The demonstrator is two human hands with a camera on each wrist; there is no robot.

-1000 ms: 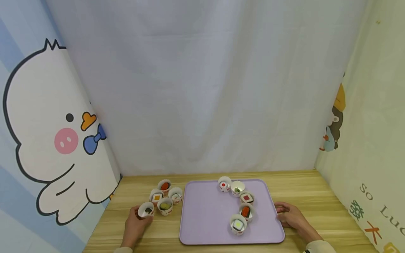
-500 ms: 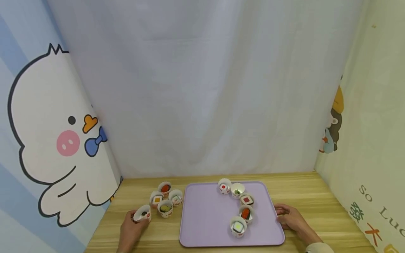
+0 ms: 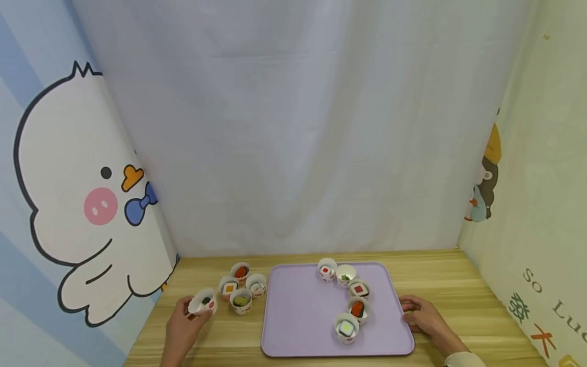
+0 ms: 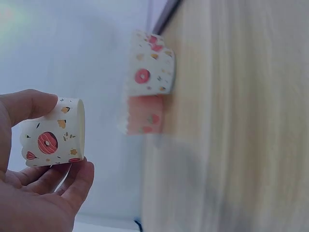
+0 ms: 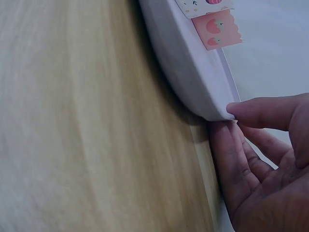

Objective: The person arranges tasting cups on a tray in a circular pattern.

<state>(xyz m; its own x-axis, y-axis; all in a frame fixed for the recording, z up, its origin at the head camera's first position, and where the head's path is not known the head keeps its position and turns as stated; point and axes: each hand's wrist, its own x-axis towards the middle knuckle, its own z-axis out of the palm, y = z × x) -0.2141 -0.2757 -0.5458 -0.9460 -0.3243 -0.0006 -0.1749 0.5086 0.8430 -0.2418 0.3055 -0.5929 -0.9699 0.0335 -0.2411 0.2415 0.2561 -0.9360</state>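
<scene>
My left hand (image 3: 183, 326) holds a white paper baking cup (image 3: 203, 302), printed with doughnuts, between thumb and fingers. A small dark green piece shows inside it. The left wrist view has this cup (image 4: 53, 133) lifted off the table, apart from the other cups. At the right, my right hand (image 3: 423, 317) grips the edge of a lilac tray (image 3: 298, 306). Its thumb rests on the rim and its fingers lie against the underside in the right wrist view. Several cups stand on the tray's right half, one with a yellow-centred sushi piece (image 3: 346, 329), another with an orange-red topping (image 3: 357, 309).
Left of the tray stands a group of several paper cups, among them one with an orange-centred piece (image 3: 229, 289) and one with a green piece (image 3: 240, 300). The wooden table (image 3: 234, 341) meets a pale curtain (image 3: 293, 153) behind.
My left hand has moved left with the cup, away from the grouped cups, and has lifted and tilted it slightly. The right hand and the tray stay in place.
</scene>
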